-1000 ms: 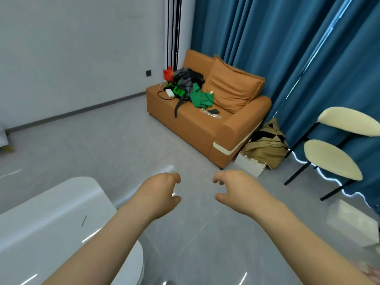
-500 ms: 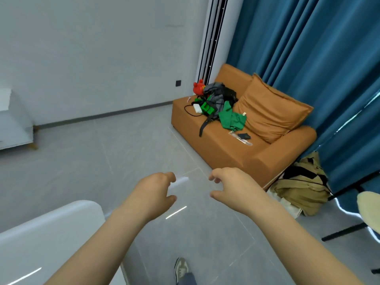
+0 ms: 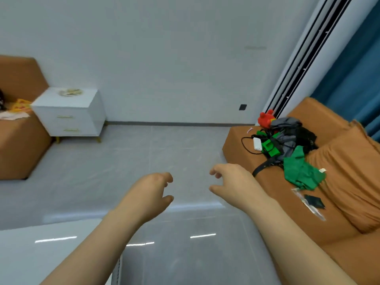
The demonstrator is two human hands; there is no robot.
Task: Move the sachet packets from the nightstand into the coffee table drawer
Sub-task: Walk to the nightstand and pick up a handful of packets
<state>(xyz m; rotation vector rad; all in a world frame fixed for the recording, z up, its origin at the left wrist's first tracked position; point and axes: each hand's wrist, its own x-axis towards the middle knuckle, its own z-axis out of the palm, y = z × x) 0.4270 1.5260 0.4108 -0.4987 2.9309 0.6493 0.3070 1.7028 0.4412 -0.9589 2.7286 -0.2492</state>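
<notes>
A white nightstand (image 3: 71, 115) with two gold-handled drawers stands at the far left against the wall. On its top lies a small pale heap (image 3: 70, 92), too blurred to tell as sachet packets. My left hand (image 3: 151, 193) and my right hand (image 3: 231, 182) hang in front of me over the floor, fingers loosely curled, holding nothing. A glossy white coffee table (image 3: 47, 254) fills the lower left corner; its drawer is hidden.
An orange sofa (image 3: 329, 202) at the right carries a red toy, green clothes, a bag and cables. Another orange seat (image 3: 18, 145) stands left of the nightstand. Blue curtains hang at the far right. Grey tiled floor lies between me and the nightstand.
The view has swung left: the sofa slid to the right edge, the chairs left the frame, and the nightstand came into sight. Both hands stay raised and empty.
</notes>
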